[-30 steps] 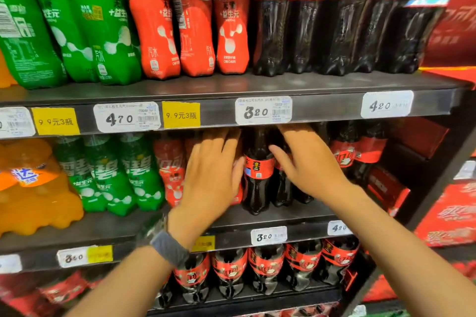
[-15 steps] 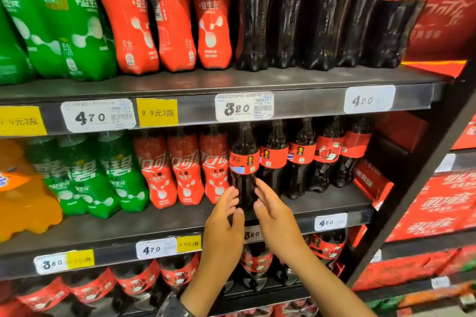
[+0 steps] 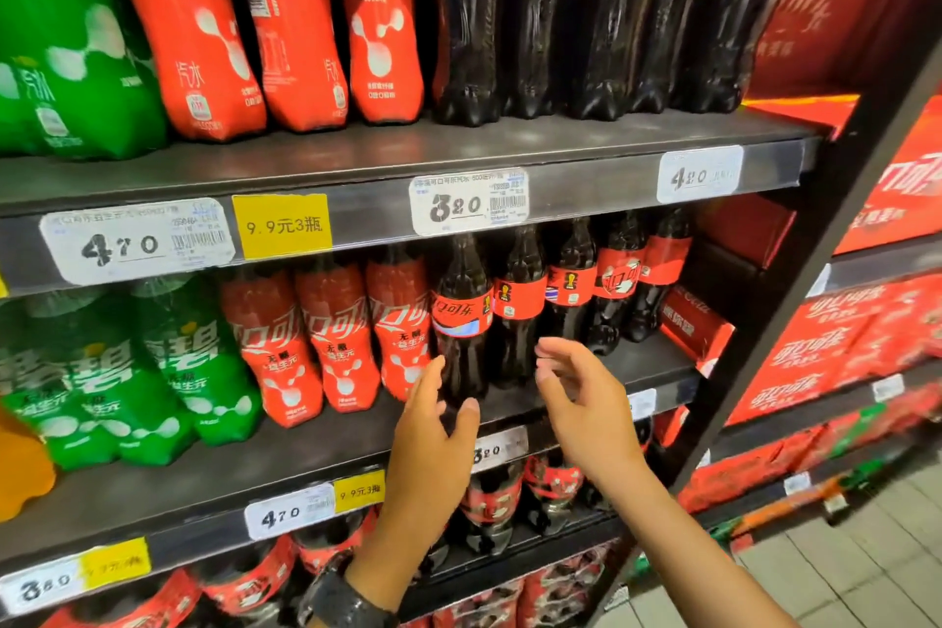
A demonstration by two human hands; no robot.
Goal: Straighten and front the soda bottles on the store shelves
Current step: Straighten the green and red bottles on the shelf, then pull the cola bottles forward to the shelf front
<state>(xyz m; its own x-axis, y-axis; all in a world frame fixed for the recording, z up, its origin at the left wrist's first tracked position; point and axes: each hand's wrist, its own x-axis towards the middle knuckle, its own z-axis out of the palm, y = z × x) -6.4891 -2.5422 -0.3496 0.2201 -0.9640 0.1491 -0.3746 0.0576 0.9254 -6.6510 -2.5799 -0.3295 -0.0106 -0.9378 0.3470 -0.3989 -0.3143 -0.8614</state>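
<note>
On the middle shelf stands a row of dark cola bottles with red labels; the leftmost cola bottle sits furthest forward, and the others run back to the right. Red-wrapped bottles and green bottles stand to its left. My left hand hovers open just below and in front of the front cola bottle, holding nothing. My right hand is open to the right of that bottle, fingers loosely spread, apart from it.
The upper shelf carries larger green, red and cola bottles. Price tags line the shelf edges. More cola bottles fill the lower shelf. A dark upright post bounds the shelves on the right, with red cartons beyond.
Both hands have come out from among the cola bottles on the middle shelf and now hover apart in front of them, holding nothing. The view has shifted left and closer.
</note>
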